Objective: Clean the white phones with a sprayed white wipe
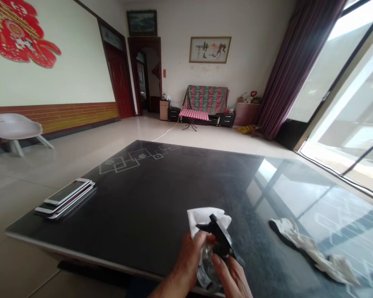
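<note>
A clear spray bottle (209, 265) with a black trigger head (223, 240) is between my hands, close to the table's front edge. My left hand (188, 256) is closed at the bottle's left side, its fingers near the neck. My right hand (231, 277) wraps the right side, the thumb pressed just under the black head. A folded white tissue or cloth (200, 216) sticks out beyond my left fingers, behind the bottle; which fingers grip it is hidden. Both hands are over the glossy black table (136, 215).
On the table's left side lies a stack of several phones or tablets (70, 194). A crumpled pale cloth (313, 246) with a dark edge lies to the right. Beyond the table are a white chair (17, 128), a checked stool (194, 114) and a purple curtain (301, 62).
</note>
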Demonstrator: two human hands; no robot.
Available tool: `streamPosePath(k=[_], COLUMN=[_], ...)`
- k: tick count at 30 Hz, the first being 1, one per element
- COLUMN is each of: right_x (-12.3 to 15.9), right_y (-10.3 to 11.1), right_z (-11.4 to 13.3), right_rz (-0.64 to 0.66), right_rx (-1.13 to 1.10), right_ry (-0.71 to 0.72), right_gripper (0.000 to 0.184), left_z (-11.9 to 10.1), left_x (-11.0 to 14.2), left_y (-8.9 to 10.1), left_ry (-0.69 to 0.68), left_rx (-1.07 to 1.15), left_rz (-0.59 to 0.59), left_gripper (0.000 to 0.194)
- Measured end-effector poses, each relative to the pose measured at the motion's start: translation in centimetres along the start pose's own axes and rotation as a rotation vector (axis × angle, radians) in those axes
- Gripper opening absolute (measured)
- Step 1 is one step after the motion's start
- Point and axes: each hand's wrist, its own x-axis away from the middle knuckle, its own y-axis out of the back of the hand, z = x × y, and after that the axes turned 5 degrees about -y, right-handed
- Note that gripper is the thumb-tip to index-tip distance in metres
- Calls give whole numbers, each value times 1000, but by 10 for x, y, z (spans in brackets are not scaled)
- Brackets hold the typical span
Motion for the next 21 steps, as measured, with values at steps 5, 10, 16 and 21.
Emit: streamPosePath(k=[5,10,16,21], right_x=[7,5,8,9], right_y=[-6,-1,15,20], right_z=[28,36,25,15], right_rz=[148,215,170,321], right_rx=[-106,-51,-39,22], right_ry=[-65,-175,-137,-39], right_gripper=[43,38,46,42], left_z=[-1,-4,-15,-33], left_x=[12,14,0,-4], left_y=[4,-3,23,40], left_ry=[48,103,71,19], left_rx=[-16,105,133,109], left_rz=[-191,-155,-143,-148], left_gripper=[30,34,49,49])
